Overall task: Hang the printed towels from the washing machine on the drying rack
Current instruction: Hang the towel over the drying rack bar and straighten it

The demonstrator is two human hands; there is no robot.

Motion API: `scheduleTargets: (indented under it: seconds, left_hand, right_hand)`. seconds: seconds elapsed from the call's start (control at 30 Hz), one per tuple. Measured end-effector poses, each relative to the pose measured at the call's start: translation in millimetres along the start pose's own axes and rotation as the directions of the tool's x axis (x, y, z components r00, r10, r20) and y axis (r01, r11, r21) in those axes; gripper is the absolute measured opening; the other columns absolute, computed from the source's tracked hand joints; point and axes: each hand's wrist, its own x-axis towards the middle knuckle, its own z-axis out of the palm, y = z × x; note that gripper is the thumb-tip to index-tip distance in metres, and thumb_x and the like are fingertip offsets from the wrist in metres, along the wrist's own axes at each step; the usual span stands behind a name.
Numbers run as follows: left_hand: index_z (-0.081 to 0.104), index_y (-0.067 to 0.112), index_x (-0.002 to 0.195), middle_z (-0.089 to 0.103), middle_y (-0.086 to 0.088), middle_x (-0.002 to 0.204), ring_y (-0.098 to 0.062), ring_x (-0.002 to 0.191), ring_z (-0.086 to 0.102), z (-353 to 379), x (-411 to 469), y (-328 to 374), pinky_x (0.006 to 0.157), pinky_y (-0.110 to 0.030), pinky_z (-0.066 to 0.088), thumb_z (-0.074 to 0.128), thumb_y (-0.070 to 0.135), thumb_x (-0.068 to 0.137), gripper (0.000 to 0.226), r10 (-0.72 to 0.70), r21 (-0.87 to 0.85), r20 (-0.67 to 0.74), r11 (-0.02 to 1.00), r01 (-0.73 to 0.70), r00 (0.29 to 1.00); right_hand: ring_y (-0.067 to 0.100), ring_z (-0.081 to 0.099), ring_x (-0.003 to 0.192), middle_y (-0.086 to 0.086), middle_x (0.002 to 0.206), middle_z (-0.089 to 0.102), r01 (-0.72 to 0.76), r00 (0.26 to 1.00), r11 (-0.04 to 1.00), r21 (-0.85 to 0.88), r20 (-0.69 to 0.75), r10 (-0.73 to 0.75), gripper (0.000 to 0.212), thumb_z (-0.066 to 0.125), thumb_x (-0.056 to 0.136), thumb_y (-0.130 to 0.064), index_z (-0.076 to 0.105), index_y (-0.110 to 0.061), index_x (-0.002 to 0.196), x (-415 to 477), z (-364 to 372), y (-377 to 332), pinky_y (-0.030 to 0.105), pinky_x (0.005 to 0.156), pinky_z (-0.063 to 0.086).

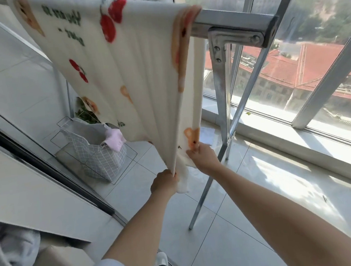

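A cream printed towel with red cherries, orange bears and green lettering is draped over the top bar of the metal drying rack. It hangs down in front of me, pulled taut. My left hand grips the towel's lower left corner. My right hand pinches the lower right corner beside an orange bear print. The washing machine is not in view.
A grey checked laundry basket in a wire frame, with a pink cloth in it, stands on the tiled floor behind the towel. The rack's slanted legs stand in front of a large window. White cloth lies at lower left.
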Motion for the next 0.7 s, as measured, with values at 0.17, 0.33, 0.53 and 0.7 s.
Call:
scheduleTargets:
  seconds: [0.17, 0.33, 0.53, 0.7]
  left_hand:
    - [0.06, 0.012, 0.112, 0.066, -0.013, 0.11, -0.031, 0.093, 0.061, -5, 4, -5, 0.077, -0.032, 0.049, 0.033, 0.03, 0.097, 0.036, 0.004, -0.127, -0.056, 0.992, -0.011, 0.998]
    - [0.064, 0.008, 0.103, 0.068, -0.011, 0.098, -0.03, 0.089, 0.066, -12, 9, -2, 0.065, -0.029, 0.048, 0.048, 0.036, 0.092, 0.034, -0.001, -0.184, -0.085, 0.983, -0.015, 0.996]
    - [0.044, 0.032, 0.115, 0.064, -0.002, 0.095, -0.025, 0.086, 0.064, -13, 11, 18, 0.068, -0.034, 0.054, 0.059, 0.028, 0.079, 0.039, 0.154, -0.278, -0.054, 0.947, -0.163, 0.987]
    - [0.048, 0.029, 0.13, 0.064, 0.001, 0.098, -0.023, 0.089, 0.063, -4, 10, 23, 0.063, -0.025, 0.048, 0.067, 0.027, 0.075, 0.058, 0.208, -0.342, 0.005, 0.92, -0.194, 0.978]
  right_hand:
    - [0.029, 0.062, 0.094, 0.006, 0.094, 0.064, -0.026, 0.999, 0.999, -0.024, 0.028, 0.027, 0.023, 0.055, 0.086, -0.019, 0.063, -0.008, 0.104, 7, -1, 8, 0.037, 0.081, 0.049]
    - [0.029, 0.062, 0.09, 0.014, 0.097, 0.066, -0.142, 0.98, 0.989, -0.051, 0.132, 0.147, 0.029, 0.059, 0.083, -0.016, 0.064, 0.0, 0.107, 11, 5, 15, 0.04, 0.082, 0.052]
    - [0.03, 0.062, 0.108, 0.013, 0.116, 0.067, -0.1, 0.952, 0.992, -0.08, 0.281, 0.119, 0.034, 0.059, 0.085, -0.017, 0.064, -0.006, 0.117, 7, 15, 24, 0.039, 0.093, 0.05]
    - [0.028, 0.061, 0.107, 0.009, 0.114, 0.066, -0.074, 0.959, 0.993, -0.088, 0.266, 0.095, 0.037, 0.062, 0.083, -0.015, 0.062, -0.012, 0.119, 5, 18, 37, 0.039, 0.095, 0.049]
